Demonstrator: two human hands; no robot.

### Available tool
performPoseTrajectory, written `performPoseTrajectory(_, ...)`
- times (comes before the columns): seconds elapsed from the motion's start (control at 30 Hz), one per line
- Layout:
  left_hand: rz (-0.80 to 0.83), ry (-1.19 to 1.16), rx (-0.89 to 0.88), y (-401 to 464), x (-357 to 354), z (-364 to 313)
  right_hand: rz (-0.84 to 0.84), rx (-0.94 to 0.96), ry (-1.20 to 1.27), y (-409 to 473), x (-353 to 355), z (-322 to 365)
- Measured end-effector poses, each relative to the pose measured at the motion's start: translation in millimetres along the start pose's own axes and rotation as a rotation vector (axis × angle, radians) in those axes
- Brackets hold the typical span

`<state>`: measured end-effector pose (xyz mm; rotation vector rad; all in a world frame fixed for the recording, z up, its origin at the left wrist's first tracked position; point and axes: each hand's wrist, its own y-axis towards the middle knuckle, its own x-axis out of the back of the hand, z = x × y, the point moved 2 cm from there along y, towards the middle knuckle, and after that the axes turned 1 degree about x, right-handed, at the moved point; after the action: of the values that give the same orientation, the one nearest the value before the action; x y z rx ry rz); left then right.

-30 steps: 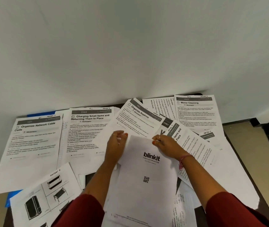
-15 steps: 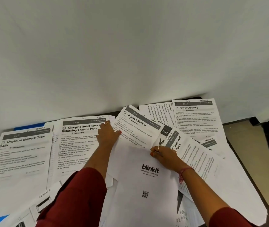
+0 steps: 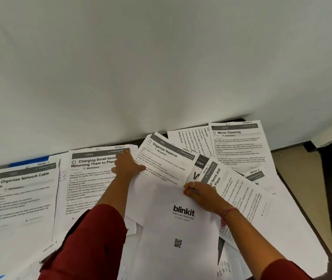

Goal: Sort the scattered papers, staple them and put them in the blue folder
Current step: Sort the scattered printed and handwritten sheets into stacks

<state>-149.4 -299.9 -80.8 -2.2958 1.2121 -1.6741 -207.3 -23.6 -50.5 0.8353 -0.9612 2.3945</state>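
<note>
Lying nearest on the counter (image 3: 294, 190) was a white sheet printed "blinkit" (image 3: 178, 225), spread over other loose papers. The right hand (image 3: 200, 194) pinched its top right corner with curled fingers, a pink band on the wrist. Beyond and to the left, the left hand (image 3: 127, 167) lay with straight fingers across the "Charging Small Items" page (image 3: 89, 178), its thumb touching the edge of the "Organize Napkins" page (image 3: 163, 158); whether it gripped anything could not be told. Further left lay the "Organize Network Cable Coils" page (image 3: 17, 195). The blue folder (image 3: 29, 164) showed as a strip behind that page, mostly covered. At the far right, the "Mirror Cleaning" page (image 3: 240, 144) lay against the white wall (image 3: 161, 57).
</note>
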Motion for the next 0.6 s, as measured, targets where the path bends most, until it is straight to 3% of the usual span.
performPoseTrajectory(0.17,0.008,-0.14,-0.032,4,4,11,0.0,0.006,0.013,-6,0,2)
performPoseTrajectory(0.43,0.009,-0.389,-0.36,-56,51,1,-0.016,0.062,0.025,-18,5,9)
performPoseTrajectory(0.6,0.053,-0.772,-0.294,-85,65,14,-0.058,0.12,0.036,-34,14,23)
